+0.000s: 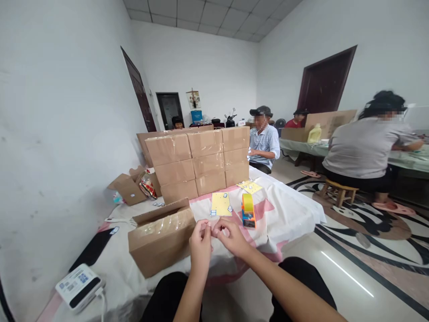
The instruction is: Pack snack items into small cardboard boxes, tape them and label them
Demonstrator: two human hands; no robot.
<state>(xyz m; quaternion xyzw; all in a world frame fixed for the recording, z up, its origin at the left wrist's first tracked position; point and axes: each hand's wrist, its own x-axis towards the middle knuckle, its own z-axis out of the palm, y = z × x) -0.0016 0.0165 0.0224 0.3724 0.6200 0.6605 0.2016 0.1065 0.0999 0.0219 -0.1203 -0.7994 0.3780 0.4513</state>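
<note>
My left hand (pixel 201 241) and my right hand (pixel 231 235) meet above the near edge of the cloth-covered table, both with fingers pinched. Whatever lies between the fingertips is too small to make out. Just left of my hands stands an open cardboard box (pixel 161 250) with clear plastic-wrapped contents showing at its top. Beyond my fingers lies a yellow printed sheet (pixel 221 204) with small cutout shapes on it. To its right stands an orange and blue tape dispenser (pixel 248 212) carrying a yellow roll.
Stacked, taped cartons (pixel 208 161) form a wall across the table. At the left are an opened box (pixel 129 190) with packets, a black phone-like slab (pixel 90 248) and a white device (pixel 79 286) with a cable. A co-worker (pixel 266 143) sits behind the table; another (pixel 358 147) sits at right.
</note>
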